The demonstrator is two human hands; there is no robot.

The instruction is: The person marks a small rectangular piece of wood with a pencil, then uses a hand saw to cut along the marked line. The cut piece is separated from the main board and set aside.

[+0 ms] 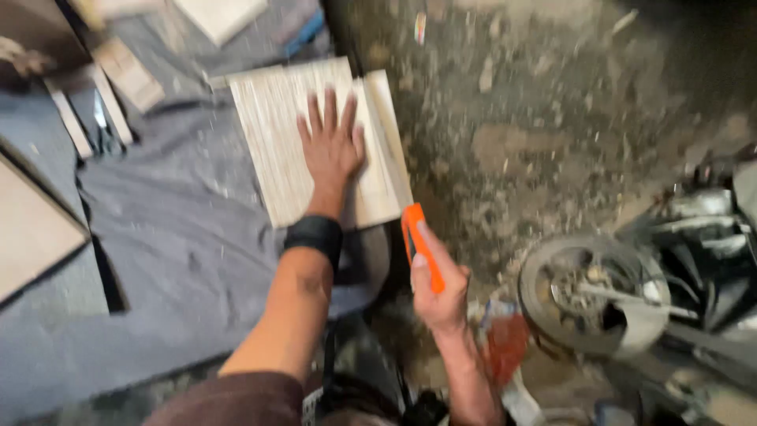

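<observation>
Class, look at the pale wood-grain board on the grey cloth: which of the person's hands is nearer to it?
Left. The left hand lies flat on the board, fingers spread. The right hand is off the board, below its lower right corner, gripping an orange tool.

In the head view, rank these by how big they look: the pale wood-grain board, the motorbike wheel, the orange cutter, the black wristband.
1. pale wood-grain board
2. motorbike wheel
3. orange cutter, in the right hand
4. black wristband, on the left hand

The cutter sits nearer the camera, so its rank is unsure.

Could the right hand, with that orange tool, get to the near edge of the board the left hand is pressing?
Probably yes. The right hand holds the orange tool just off the board corner, nothing between; the left hand lies farther up.
</observation>
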